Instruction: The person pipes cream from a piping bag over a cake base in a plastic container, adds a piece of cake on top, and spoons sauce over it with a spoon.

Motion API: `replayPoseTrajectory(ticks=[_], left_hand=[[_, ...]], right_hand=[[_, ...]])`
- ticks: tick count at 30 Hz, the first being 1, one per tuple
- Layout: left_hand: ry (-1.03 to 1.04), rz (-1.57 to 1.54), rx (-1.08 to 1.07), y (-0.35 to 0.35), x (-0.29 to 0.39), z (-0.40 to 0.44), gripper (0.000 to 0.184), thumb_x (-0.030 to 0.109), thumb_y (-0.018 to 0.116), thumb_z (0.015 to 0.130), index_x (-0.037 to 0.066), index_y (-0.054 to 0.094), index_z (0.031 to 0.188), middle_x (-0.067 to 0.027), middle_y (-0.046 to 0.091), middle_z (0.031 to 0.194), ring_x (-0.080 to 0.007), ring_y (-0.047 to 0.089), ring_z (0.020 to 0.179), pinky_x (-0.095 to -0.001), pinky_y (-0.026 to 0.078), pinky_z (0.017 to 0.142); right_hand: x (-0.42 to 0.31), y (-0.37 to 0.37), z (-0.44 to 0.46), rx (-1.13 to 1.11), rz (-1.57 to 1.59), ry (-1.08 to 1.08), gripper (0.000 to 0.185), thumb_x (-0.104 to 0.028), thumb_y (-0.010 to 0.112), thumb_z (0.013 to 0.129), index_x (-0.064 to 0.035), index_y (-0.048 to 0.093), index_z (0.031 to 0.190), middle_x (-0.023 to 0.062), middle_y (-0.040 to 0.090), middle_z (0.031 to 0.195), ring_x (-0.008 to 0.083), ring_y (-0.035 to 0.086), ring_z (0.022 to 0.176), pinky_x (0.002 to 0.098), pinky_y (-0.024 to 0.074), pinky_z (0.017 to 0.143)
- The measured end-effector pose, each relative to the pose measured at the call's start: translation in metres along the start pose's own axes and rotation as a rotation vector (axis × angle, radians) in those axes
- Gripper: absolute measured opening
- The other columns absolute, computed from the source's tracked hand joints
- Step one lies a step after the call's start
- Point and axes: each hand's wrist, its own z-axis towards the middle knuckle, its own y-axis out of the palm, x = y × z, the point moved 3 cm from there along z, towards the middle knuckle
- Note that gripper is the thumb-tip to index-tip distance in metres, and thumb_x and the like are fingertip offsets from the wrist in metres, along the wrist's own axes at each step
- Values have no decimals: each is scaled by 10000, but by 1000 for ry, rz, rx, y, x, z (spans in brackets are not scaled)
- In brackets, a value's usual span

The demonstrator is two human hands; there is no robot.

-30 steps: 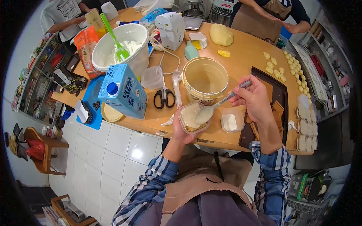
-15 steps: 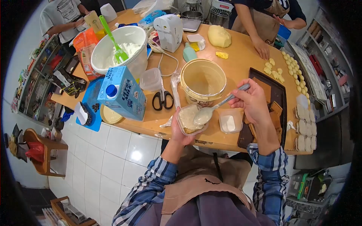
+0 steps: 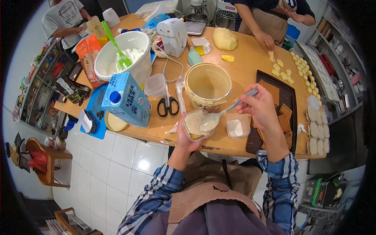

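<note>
My left hand [image 3: 185, 140] is wrapped round a small clear plastic cup [image 3: 193, 124] with pale cream over a brown layer. Pinched by its handle in my right hand [image 3: 259, 106], a metal spoon [image 3: 211, 121] rests its cream-coated bowl at the cup's right side, over the cream. Just behind the cup stands a tub [image 3: 206, 85] with cream smeared on its inner walls. Another clear cup [image 3: 237, 126], holding something white, sits right of the spoon. Beside it lies a dark tray [image 3: 293, 117] with brown sheets and pieces.
Left of the tub are scissors [image 3: 168, 106], a blue milk carton [image 3: 127, 100] and a white bowl [image 3: 124, 58] with a green spatula. Dough [image 3: 225, 39] lies at the back. A co-worker's hand [image 3: 265, 41] touches small dough pieces; another person stands back left.
The spoon has shifted slightly left over the cup, with more cream spread on top. The co-worker's hand has come down to the dough pieces at the back right.
</note>
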Motion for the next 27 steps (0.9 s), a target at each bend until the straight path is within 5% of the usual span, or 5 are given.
replayPoseTrajectory(ticks=[17, 20, 27], left_hand=[[31, 27, 176, 14, -1, -2, 605, 554, 272, 912, 68, 494, 1196, -161, 565, 1141, -303, 596, 981, -417, 546, 752], [-14, 25, 36, 10, 0, -2, 594, 546, 273, 916, 73, 490, 1202, -155, 562, 1150, -307, 586, 998, -417, 539, 761], [33, 75, 185, 19, -1, -3, 588, 534, 251, 922, 78, 469, 1224, -161, 558, 1148, -299, 614, 918, -357, 563, 611]], right_hand=[[0, 4, -1, -1, 1, -17, 181, -7, 599, 800, -12, 462, 917, 109, 590, 761, 186, 632, 607, 261, 525, 499], [-1, 4, -1, 10, -1, -28, 180, -6, 599, 800, -10, 462, 916, 109, 590, 760, 185, 632, 608, 260, 524, 498], [1, -3, 0, 38, 12, -68, 197, 0, 604, 799, -2, 456, 929, 113, 594, 763, 183, 630, 606, 253, 525, 497]])
